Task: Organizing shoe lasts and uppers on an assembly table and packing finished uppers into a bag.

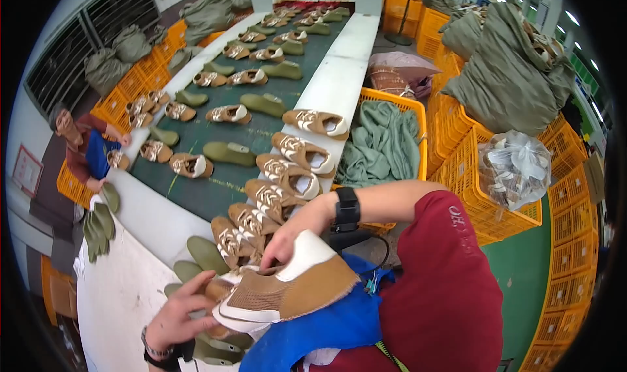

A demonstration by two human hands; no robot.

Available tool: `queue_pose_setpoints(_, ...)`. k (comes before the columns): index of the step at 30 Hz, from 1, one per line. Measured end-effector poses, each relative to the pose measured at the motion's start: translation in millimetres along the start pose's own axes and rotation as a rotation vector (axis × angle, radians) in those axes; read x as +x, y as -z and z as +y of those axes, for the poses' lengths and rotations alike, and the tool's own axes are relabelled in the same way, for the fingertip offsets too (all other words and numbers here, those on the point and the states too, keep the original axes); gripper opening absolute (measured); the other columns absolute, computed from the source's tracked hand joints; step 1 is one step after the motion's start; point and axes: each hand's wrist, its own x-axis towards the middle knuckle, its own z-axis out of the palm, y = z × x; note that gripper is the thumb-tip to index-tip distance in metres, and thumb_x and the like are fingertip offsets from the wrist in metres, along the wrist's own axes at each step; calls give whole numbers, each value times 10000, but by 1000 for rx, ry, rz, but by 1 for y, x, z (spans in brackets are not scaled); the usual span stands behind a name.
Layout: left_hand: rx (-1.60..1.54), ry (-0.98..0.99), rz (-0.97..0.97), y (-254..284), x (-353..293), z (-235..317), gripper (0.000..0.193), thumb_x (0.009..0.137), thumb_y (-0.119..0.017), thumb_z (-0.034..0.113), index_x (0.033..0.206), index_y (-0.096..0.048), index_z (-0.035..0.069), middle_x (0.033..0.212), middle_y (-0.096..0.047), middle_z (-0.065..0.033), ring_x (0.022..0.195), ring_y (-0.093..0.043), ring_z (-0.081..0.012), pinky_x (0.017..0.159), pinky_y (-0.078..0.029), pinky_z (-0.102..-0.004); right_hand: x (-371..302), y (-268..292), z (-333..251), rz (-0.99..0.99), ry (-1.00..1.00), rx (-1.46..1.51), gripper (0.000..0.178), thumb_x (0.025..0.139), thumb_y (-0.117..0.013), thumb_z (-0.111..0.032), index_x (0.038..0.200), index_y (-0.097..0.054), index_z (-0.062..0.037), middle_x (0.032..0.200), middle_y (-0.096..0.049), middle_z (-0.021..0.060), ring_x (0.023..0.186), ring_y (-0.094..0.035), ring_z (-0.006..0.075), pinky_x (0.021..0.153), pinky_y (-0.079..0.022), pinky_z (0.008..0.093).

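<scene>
A brown and white shoe upper [307, 287] with a mesh side panel and a rough lower edge lies tilted over my blue apron [313, 333]. My right hand [297, 232] grips it by its opening, fingers partly hidden inside. At its left end, the thumb and fingers of my left hand [176, 313] close around it. Just beyond my hands, a row of laced brown and white shoe uppers [284, 174] stands along the conveyor's near right edge. Green shoe lasts [208, 253] lie beside and partly beneath the held upper.
A green conveyor belt [186, 194] carries shoe uppers and lasts in rows. Across it, a co-worker [88, 137] has a hand near several lasts [98, 228]. Right of the belt stand a yellow crate [421, 134] with green cloth [382, 143], stacked crates and a clear bag [516, 170].
</scene>
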Motion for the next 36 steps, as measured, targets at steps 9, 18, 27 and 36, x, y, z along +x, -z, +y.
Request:
queue_pose_setpoints(9, 171, -110, 211, 18, 59, 26, 274, 639, -751, 97, 875, -640, 16, 1179, -547, -180, 1031, -570, -301, 876, -440, -354, -34, -7, -35, 187, -155, -342, 494, 740, -653, -39, 1180, -428, -25, 1041, -527, 24, 934, -454, 69, 811, -406, 245)
queue_pose_setpoints(18, 204, -132, 505, 15, 163, 18, 291, 681, -654, 4, 965, -588, 0, 1123, -577, -144, 1072, -537, -295, 929, -401, -357, -185, 175, -38, 1403, -221, -1700, 363, 684, -554, -19, 1012, -485, -158, 754, -589, 124, 714, -586, 343, 620, -460, 433)
queue_pose_setpoints(27, 131, -23, 424, 3, 296, 1, 261, 737, -680, 77, 977, -605, 5, 1016, -621, -145, 975, -582, -313, 851, -459, -361, -331, 339, 35, 1122, -876, -1905, 97, 808, -474, -210, 788, -552, -156, 631, -609, 75, 638, -620, 282, 552, -433, 421)
queue_pose_setpoints(36, 17, 516, 590, -12, 347, -25, 231, 746, -686, 106, 938, -625, -8, 924, -645, -134, 874, -621, -258, 780, -467, -309, -511, 498, -19, 1161, -1356, -1801, 151, 876, -444, -159, 942, -577, -188, 782, -656, 68, 815, -639, 229, 709, -436, 348)
